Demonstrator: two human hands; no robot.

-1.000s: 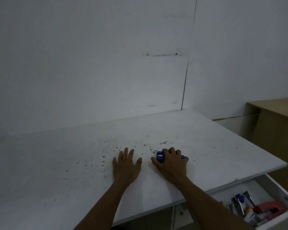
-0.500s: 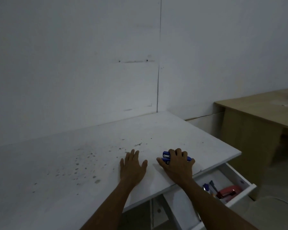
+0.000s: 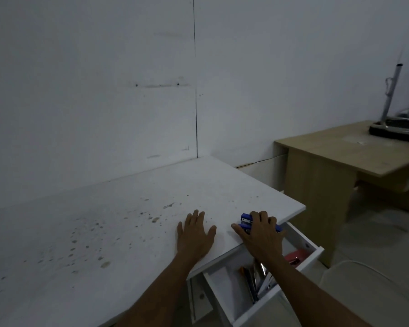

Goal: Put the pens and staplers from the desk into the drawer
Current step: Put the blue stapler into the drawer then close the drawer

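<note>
A small blue stapler [image 3: 246, 222] lies near the right front corner of the white desk [image 3: 128, 220]. My right hand [image 3: 260, 234] is closed over it, fingers curled around its top. Beside it, my left hand [image 3: 195, 234] rests flat on the desk with fingers spread, holding nothing. Below the desk's right edge the white drawer [image 3: 314, 256] stands pulled out. Inside it lie a red stapler [image 3: 295, 256] and several pens and metallic items [image 3: 255, 277], partly hidden by my right forearm.
The desk top is speckled with dark stains on its left half. A wooden table [image 3: 354, 152] stands to the right, carrying a dark base with metal poles [image 3: 394, 131]. A pale chair edge [image 3: 354, 274] shows at lower right. White walls close in behind.
The view has swung to the right, bringing the drawer and wooden table further into sight. My right hand has slid the blue stapler closer to the desk's right edge, above the drawer. My left hand stays flat.
</note>
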